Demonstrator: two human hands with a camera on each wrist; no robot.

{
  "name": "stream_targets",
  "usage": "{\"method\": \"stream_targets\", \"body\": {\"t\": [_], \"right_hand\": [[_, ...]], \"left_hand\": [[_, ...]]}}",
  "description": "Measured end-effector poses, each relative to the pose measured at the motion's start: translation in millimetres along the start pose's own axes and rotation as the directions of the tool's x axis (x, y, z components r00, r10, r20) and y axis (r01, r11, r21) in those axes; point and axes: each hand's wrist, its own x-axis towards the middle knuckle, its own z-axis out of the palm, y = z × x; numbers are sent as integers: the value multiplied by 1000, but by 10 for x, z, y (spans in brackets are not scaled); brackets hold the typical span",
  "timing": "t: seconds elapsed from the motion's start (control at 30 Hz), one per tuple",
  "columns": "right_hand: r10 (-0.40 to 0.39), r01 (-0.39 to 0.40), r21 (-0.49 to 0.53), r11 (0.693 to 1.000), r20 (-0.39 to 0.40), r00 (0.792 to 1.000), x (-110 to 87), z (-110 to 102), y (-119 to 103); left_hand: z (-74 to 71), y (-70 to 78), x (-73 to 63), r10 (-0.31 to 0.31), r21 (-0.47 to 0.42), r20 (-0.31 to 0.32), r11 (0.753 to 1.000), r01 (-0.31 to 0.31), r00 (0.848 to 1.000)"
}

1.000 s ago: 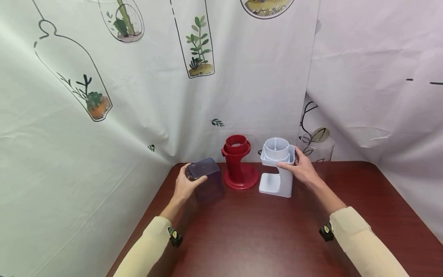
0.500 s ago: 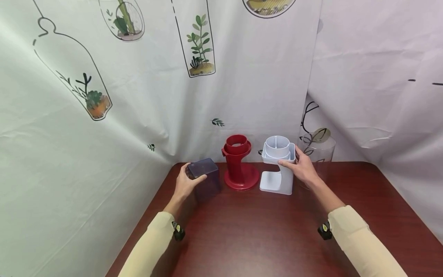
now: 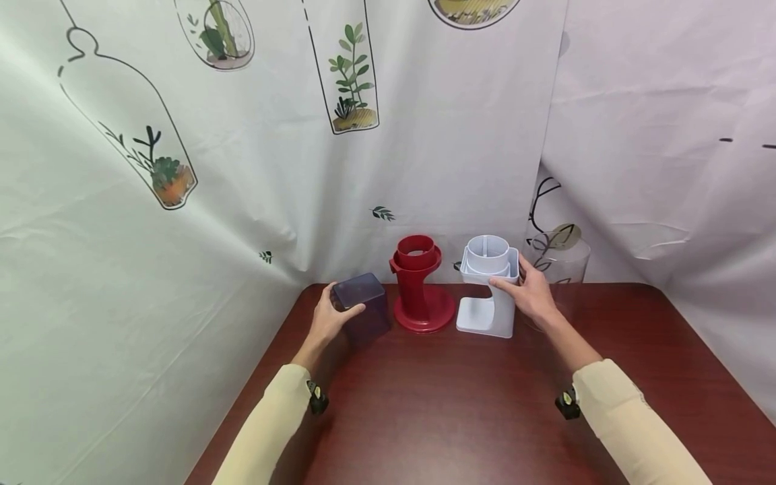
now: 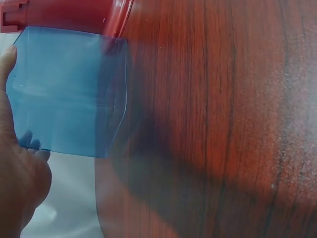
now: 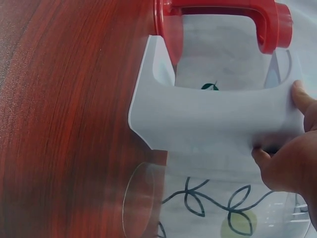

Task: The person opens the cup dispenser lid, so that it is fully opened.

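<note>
My left hand (image 3: 327,318) grips a translucent blue-grey square container (image 3: 371,316) by its upper end, thumb on the near side. The container leans a little, and in the left wrist view its blue wall (image 4: 69,94) overlaps a red part behind it. My right hand (image 3: 535,294) holds a white plastic stand (image 3: 503,311) by its square top, thumb in front, other fingers mostly hidden behind. That stand has a round collar on top, a curved column and a flat foot. Between the two hands stands a similar red stand (image 3: 413,296) with a round base.
A clear cylinder (image 3: 572,269) stands right of the white stand, behind my right wrist. All of this is near the back of the dark red wooden table (image 3: 424,411). A pale curtain (image 3: 461,155) with plant prints hangs behind and to the left.
The white stand has shifted slightly back, with my right hand on it. My left hand has moved the blue-grey container a little back and tilted it. The red stand stays put.
</note>
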Motion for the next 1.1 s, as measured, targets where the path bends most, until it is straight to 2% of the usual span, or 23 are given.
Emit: {"method": "stream_targets", "body": {"t": [0.33, 0.53, 0.7, 0.97, 1.1], "right_hand": [[16, -19, -53, 998, -58, 998, 4, 0, -5], [40, -48, -77, 996, -112, 993, -13, -2, -5], [39, -49, -72, 996, -142, 989, -21, -15, 9], [4, -6, -46, 999, -29, 1000, -39, -52, 19], [13, -13, -32, 999, -17, 1000, -61, -56, 19]], "left_hand": [[16, -3, 50, -55, 86, 53, 995, 50, 997], [21, 20, 83, -46, -2, 92, 999, 46, 995], [18, 43, 97, -42, -36, 97, 998, 45, 994], [1, 12, 122, -9, -54, 85, 998, 14, 996], [-3, -2, 126, 4, -20, 75, 1000, -2, 997]]}}
